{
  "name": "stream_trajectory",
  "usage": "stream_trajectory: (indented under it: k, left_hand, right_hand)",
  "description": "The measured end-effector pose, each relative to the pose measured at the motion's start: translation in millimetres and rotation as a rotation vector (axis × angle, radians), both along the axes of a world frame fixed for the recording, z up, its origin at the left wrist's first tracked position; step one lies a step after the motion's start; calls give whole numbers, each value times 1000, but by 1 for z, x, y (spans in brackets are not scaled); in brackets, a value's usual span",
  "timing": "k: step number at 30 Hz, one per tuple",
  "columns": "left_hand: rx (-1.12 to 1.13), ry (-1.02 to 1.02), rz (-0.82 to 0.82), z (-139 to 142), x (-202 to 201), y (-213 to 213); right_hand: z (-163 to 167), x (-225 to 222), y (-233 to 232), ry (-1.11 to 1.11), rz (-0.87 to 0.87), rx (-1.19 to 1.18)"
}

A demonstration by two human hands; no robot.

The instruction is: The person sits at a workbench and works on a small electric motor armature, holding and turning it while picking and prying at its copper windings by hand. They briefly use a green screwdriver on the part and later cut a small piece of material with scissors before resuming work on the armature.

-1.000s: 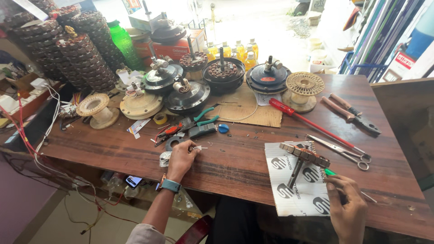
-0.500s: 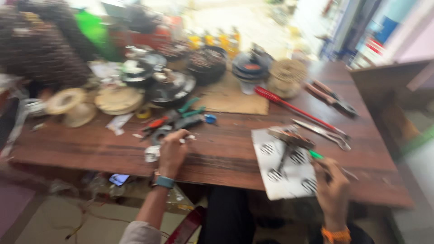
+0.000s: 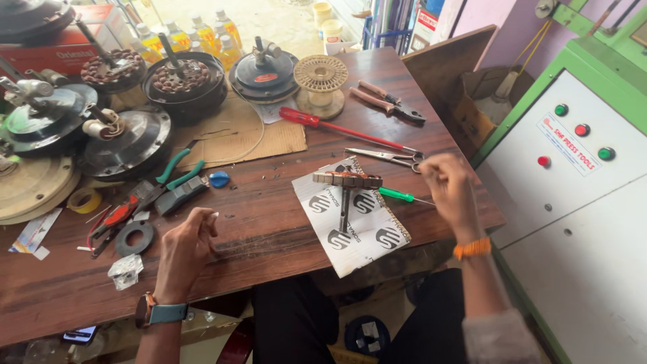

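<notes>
The rotor [image 3: 347,180] lies on white paper [image 3: 350,226] mid-table: heavy, stiff steel, probably best gripped by its shaft. The right hand [image 3: 448,189] pinches a green screwdriver [image 3: 399,195] beside it. The left hand [image 3: 185,249] is loosely curled, seemingly empty.

A red cardboard box [image 3: 57,50] stands at the far left of the tabletop. A white printed paper sheet [image 3: 350,216] lies near the middle edge. A white rectangular label [image 3: 569,143] sits on the green cabinet, right.
</notes>
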State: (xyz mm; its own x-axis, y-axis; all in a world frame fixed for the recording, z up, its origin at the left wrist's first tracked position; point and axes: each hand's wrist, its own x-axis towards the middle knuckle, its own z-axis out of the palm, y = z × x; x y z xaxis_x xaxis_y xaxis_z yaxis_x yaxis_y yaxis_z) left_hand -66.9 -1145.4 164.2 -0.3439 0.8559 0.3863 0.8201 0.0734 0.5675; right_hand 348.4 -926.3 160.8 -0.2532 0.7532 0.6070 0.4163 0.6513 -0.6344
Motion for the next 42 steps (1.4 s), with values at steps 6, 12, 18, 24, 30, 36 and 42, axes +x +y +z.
stream_trajectory:
  k: [6,12,18,24,30,36,42]
  left_hand:
    - [-67,-43,-206,5,8,-2]
    - [72,153,-181,2,2,-14]
    - [233,94,-160,-16,-10,-9]
    - [85,109,-267,-35,-30,-12]
    - [140,242,-114,-43,-57,-15]
    - [367,114,-242,-69,-36,15]
    - [673,-418,-290,-78,14,22]
  right_hand:
    - [-8,4,69,-381,36,-106]
    - [-18,0,78,-286,53,-37]
    - [-18,-6,79,-405,-7,-3]
    - [-1,4,51,-632,-131,-86]
    - [21,59,-1,-845,-284,-249]
    - [-2,101,-21,-795,-503,-659]
    - [-47,132,-22,26,-192,-842]
